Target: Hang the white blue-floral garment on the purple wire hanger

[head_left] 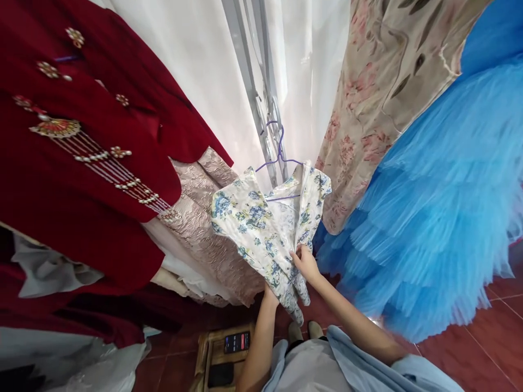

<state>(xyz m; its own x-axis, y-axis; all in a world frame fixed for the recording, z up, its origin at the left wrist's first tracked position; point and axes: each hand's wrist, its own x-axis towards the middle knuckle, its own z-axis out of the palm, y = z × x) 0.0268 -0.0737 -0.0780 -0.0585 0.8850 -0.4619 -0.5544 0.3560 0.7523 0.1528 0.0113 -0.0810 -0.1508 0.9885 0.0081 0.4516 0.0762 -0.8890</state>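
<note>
White drapes [322, 65] fill the top centre of the frame, red tiled floor [494, 326] shows at lower right, and hanging clothes crowd in from both sides. Dead centre, here is the floral top [249, 218], white with blue blooms, hanging on a purple hanger [280, 147]. Its shoulders sit over the hanger's arms, so the hanging part looks done; the neckline gapes in a deep V, and I'd judge the front is what is left to settle. The right hand [305, 262] has a closed grip on the front edge, thumb and fingers pinched together on the cloth. The left hand [270, 294] goes under the lower part of the garment, mostly hidden, so how far its grip is open I cannot tell. Behind the hanger's hook runs a metal upright [245, 54]; whether the hook is caught on it isn't clear.

Further out: a pink brocade garment [220, 234] just left of centre, a beaded red garment [102, 218] filling the left, a rose-patterned dress [363, 125] at upper right, and a ruffled blue gown [433, 201] beyond it. Down at bottom centre-left, a phone [237, 342] lies on a low wooden stand [203, 356], screen lit, its writing too small to read. No brand or label is legible anywhere.
</note>
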